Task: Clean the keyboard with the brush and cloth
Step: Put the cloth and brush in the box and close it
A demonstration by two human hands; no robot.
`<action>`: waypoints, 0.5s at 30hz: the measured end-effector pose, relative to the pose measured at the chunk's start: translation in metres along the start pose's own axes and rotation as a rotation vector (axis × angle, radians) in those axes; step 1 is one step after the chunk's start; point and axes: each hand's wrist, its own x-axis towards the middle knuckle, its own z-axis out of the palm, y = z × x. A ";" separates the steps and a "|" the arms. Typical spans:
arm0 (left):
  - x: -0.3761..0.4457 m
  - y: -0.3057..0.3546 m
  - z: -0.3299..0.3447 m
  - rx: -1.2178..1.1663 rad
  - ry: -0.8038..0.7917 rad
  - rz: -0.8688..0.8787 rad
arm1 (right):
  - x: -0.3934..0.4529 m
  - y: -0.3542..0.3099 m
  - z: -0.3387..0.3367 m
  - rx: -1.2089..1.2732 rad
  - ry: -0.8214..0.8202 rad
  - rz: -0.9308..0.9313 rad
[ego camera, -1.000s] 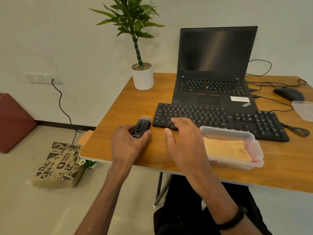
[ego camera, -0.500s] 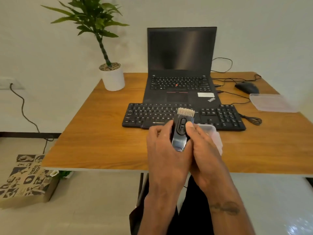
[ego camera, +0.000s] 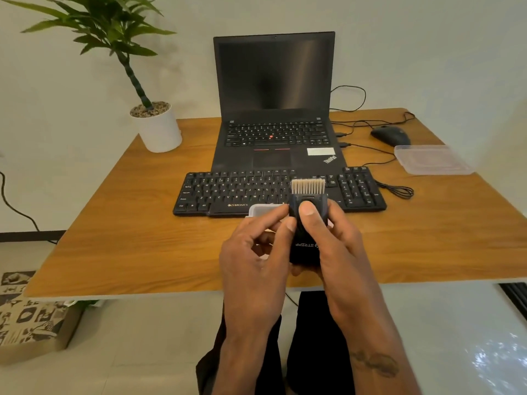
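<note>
Got the brush (ego camera: 308,223) in both hands right now, held up over the near edge of the desk (ego camera: 142,238), bristles pointing away from me. My right hand (ego camera: 339,246) is wrapped around the black body, thumb pressed on the slider up near the bristle end. My left hand (ego camera: 256,252) pinches the brush's left side with thumb and forefinger, other fingers loosely curled under.

The keyboard (ego camera: 242,192) sits just past the brush tips, flat on the desk, its long edge running side to side. From where I'm looking the bristles overlap its right half, but the brush is up in the air, not touching the keys. Behind the keyboard there's the laptop (ego camera: 273,109), open, screen dark.

A clear tub (ego camera: 262,210) peeks out just behind my left fingers, mostly hidden by my hands. Can't see the cloth from here, so no idea where it is exactly.

Off to the right of my grip, further back: the tub's lid (ego camera: 430,159), and a mouse (ego camera: 390,135) behind it. Far left of the grip, at the back corner, a plant (ego camera: 156,129) in a white pot.
</note>
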 end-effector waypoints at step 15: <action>-0.001 0.001 -0.005 -0.152 0.063 -0.027 | -0.002 -0.002 -0.001 -0.016 -0.154 0.001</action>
